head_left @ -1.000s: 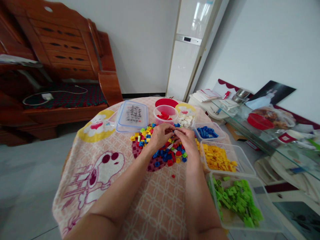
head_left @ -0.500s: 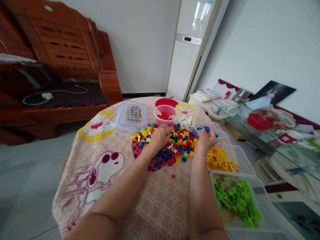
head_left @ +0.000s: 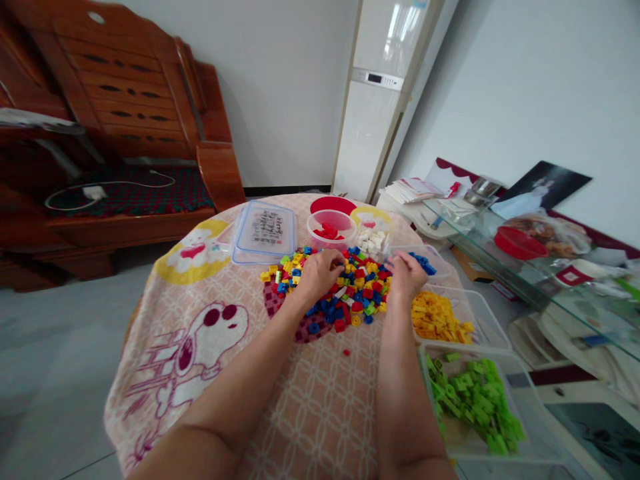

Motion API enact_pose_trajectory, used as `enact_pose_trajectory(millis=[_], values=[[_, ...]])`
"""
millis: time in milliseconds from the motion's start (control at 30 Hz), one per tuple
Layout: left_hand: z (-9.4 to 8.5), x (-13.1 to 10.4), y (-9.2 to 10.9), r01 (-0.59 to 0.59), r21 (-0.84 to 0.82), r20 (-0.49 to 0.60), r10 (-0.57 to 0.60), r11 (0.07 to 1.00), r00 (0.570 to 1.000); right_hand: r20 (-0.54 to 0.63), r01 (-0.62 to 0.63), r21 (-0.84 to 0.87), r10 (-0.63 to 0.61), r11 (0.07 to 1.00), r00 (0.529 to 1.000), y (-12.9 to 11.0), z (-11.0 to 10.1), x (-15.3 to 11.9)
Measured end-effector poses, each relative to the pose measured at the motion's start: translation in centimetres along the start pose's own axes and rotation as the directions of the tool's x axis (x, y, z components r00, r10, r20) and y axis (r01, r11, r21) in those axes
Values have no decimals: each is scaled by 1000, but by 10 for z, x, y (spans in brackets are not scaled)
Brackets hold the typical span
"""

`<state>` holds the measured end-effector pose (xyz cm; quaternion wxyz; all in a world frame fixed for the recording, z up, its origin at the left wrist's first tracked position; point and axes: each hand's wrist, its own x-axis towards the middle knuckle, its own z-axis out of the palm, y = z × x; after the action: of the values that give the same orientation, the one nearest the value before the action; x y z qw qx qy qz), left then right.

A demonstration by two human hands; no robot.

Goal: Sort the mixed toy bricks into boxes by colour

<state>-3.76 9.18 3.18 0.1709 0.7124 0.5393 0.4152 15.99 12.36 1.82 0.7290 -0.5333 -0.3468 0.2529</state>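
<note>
A mixed pile of coloured bricks (head_left: 357,290) lies mid-table. My left hand (head_left: 321,272) is over the pile's back part, its fingers closed together on something too small to name. At the pile's right edge is my right hand (head_left: 406,272), thumb and fingers apart, nothing visible between them. Just beyond it, blue bricks (head_left: 424,263) sit in a clear box, partly hidden by that hand. Red bricks (head_left: 329,231) lie in a round tub and white bricks (head_left: 373,241) beside it. Nearer on the right are boxes of yellow bricks (head_left: 440,319) and green bricks (head_left: 477,403).
Clear lids with blue rims (head_left: 267,230) lie at the back left of the cloth-covered table (head_left: 320,400). Behind the tub is a red round lid (head_left: 334,205). A cluttered glass shelf (head_left: 540,287) stands to the right, a wooden bench (head_left: 135,120) at the left.
My right hand has moved left, from over the box of blue bricks to the pile's edge, and its fingers have spread. My left hand has closed its fingers at nearly the same place.
</note>
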Motion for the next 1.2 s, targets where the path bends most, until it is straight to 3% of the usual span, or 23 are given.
enact_pose_trajectory(millis=[67, 133, 267, 367, 433, 500, 567, 667, 767, 933, 1200], values=[[-3, 1, 1, 19, -149, -28, -23, 989, 999, 134, -44, 6, 42, 999, 990, -6, 4, -7], [-4, 2, 2, 23, -277, -39, -35, 961, 999, 296, -92, -7, 89, 996, 951, -12, 8, -16], [-5, 4, 1, 16, -405, -63, -45, 914, 997, 585, -165, -70, 175, 984, 792, -26, 14, -33], [-3, 4, 0, 19, -444, -74, -57, 896, 996, 684, -191, -120, 220, 974, 695, -33, 17, -41], [-2, 4, 0, 23, -449, -75, -63, 893, 995, 699, -201, -134, 237, 970, 675, -33, 18, -43], [-2, 4, 0, 24, -424, -83, -66, 905, 994, 680, -216, -130, 246, 968, 691, -29, 18, -41], [-4, 4, 1, 28, -335, -81, -58, 942, 995, 605, -235, -95, 243, 967, 758, -24, 19, -38], [-8, 4, 3, 14, -118, -5, -14, 993, 1000, 364, -243, 13, 222, 970, 905, -15, 18, -29], [-9, 2, 6, -62, 54, 129, 55, 997, 990, 114, -213, 118, 200, 970, 973, -9, 13, -18], [-6, -3, 12, -183, 248, 341, 92, 951, 936, -136, -102, 204, 132, 974, 982, -3, 3, -3], [1, -6, 13, -335, 388, 444, 144, 858, 884, -71, -145, 151, 157, 978, 985, -3, 6, -6]])
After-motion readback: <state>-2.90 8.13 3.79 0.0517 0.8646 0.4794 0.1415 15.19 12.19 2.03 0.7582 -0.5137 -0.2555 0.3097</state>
